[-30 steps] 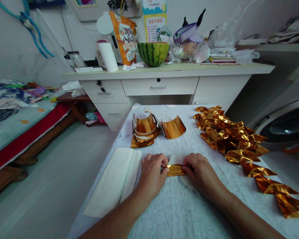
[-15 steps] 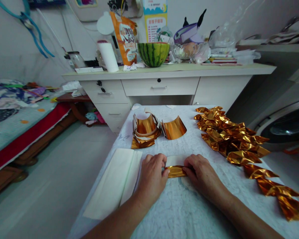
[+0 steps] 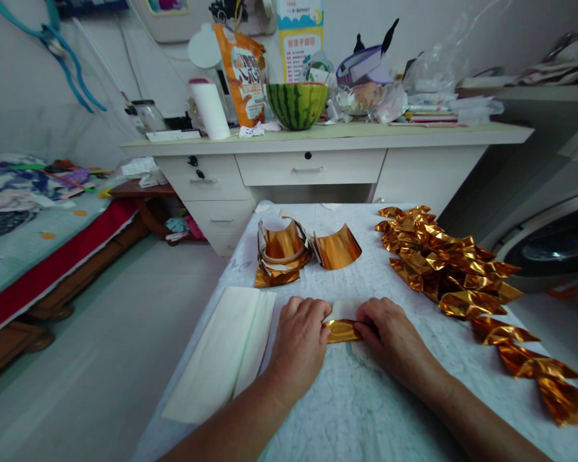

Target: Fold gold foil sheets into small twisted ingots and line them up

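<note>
Between my two hands lies a strip of gold foil paper (image 3: pixel 341 331), its near edge folded over and its pale underside showing behind the fold. My left hand (image 3: pixel 302 330) pinches the left end, fingers curled and thumb at the fold. At the right end, my right hand (image 3: pixel 390 330) grips the same paper with bent fingers; its fingertips are partly hidden. Beyond the hands stand curled gold foil sheets (image 3: pixel 283 247) and one separate curved sheet (image 3: pixel 338 249). Left of my left hand is a stack of white paper (image 3: pixel 216 353).
A heap of folded gold foil pieces (image 3: pixel 443 263) spreads along the right side of the cloth-covered table (image 3: pixel 313 410). Behind it stands a white desk (image 3: pixel 308 141) with half a watermelon (image 3: pixel 297 106) on top. A bed (image 3: pixel 77 244) is at left, a washing machine (image 3: pixel 553 237) at right.
My left hand has shifted slightly to the right along the foil paper, its fingers now covering more of the left end. My right hand stays nearly in place.
</note>
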A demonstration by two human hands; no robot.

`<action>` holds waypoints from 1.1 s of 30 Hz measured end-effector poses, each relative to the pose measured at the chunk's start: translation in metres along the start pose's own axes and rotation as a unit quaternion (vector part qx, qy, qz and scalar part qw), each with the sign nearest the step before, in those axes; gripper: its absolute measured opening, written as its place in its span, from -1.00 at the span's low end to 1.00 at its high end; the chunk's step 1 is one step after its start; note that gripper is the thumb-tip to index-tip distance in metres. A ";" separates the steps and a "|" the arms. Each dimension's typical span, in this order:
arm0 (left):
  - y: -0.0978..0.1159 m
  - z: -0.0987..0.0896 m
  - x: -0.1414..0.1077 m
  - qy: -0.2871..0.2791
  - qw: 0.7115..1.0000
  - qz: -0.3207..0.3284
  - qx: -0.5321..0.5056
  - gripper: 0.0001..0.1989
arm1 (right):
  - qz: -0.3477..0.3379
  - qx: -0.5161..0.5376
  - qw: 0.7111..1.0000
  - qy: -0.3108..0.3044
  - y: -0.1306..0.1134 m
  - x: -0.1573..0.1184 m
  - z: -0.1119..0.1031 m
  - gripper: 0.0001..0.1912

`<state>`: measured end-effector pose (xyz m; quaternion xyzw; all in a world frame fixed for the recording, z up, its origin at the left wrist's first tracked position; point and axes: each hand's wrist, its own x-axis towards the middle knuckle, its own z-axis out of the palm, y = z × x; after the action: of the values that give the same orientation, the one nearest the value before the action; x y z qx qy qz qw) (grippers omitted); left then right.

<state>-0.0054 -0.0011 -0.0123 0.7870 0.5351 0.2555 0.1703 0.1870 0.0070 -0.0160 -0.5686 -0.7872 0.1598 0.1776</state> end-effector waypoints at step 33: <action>-0.002 -0.005 0.003 -0.053 0.998 0.035 0.004 -0.84 | 0.011 0.030 0.999 0.036 0.004 -0.002 0.003 -0.87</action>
<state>-0.0090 0.0029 -0.0088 0.8186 0.4984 0.2166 0.1862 0.1890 0.0062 -0.0207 -0.5767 -0.7688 0.1646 0.2217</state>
